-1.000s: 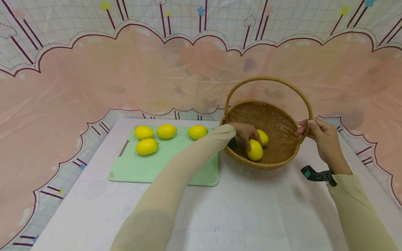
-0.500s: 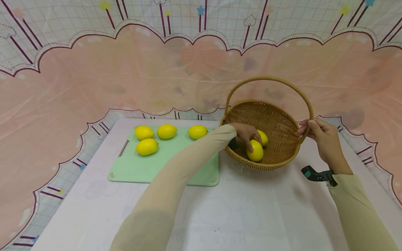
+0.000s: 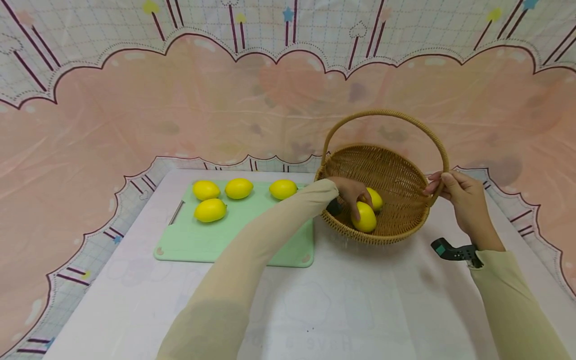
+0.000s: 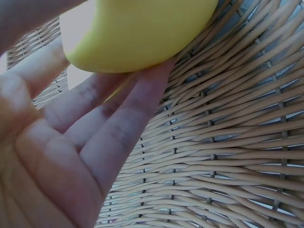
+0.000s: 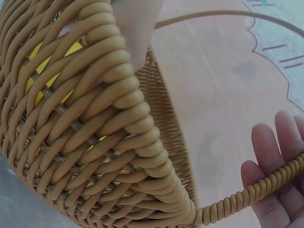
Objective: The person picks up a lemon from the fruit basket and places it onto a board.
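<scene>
A brown wicker basket [image 3: 396, 170] with a tall arched handle [image 3: 382, 112] is tipped so its opening faces me. Inside it my left hand [image 3: 353, 192] holds a yellow lemon [image 3: 365, 218] between thumb and fingers. In the left wrist view, the fingertips lie against the underside of this lemon [image 4: 142, 33], with woven wicker around. A second lemon [image 3: 375, 199] lies just behind it in the basket, partly covered by the hand. At the basket's right side my right hand [image 3: 463, 195] grips the base of the handle, its fingers round the coiled wrapping [image 5: 247, 197].
On the white table [image 3: 360, 305], a pale green cutting board [image 3: 189, 245] lies left of the basket. Several lemons rest along its far part, among them a lemon [image 3: 210, 210] and another [image 3: 283, 189] near my left sleeve [image 3: 252, 255]. A patterned cloth [image 3: 225, 115] hangs behind.
Inside the basket, the held lemon has shifted slightly down and left with my left hand, and the second lemon has moved a little the same way. My right hand keeps its place on the handle.
</scene>
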A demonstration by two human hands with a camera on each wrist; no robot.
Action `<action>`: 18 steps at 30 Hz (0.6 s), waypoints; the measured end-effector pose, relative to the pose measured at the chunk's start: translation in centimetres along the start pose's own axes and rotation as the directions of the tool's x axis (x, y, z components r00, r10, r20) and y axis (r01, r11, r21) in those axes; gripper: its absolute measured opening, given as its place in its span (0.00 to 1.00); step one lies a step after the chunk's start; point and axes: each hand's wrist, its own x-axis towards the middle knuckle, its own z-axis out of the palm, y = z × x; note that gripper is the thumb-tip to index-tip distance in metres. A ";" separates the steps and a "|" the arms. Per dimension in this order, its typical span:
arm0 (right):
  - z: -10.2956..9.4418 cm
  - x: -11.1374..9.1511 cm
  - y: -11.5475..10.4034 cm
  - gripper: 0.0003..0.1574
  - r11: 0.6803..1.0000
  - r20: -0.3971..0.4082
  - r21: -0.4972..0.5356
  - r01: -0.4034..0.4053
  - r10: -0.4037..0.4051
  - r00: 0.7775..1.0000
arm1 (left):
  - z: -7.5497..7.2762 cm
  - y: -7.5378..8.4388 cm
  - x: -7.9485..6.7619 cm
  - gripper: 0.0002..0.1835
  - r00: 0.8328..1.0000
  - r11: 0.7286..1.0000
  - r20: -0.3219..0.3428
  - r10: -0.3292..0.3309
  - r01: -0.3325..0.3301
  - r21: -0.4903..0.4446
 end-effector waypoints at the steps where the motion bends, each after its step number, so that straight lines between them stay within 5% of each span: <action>1: 0.0 0.0 0.0 0.18 1.000 0.000 0.000 0.000 0.000 1.000 | 0.0 0.0 0.0 0.30 1.000 1.000 -0.006 -0.008 0.008 -0.008; 7: 0.0 0.0 0.0 0.19 1.000 0.003 0.003 0.002 -0.002 1.000 | -0.1 0.1 -0.1 0.30 0.998 0.998 -0.037 -0.048 0.046 -0.052; 18: 0.0 0.0 0.0 0.19 1.000 0.002 0.003 -0.003 0.003 1.000 | -0.3 0.0 0.0 0.32 0.983 0.998 -0.185 -0.011 -0.001 -0.066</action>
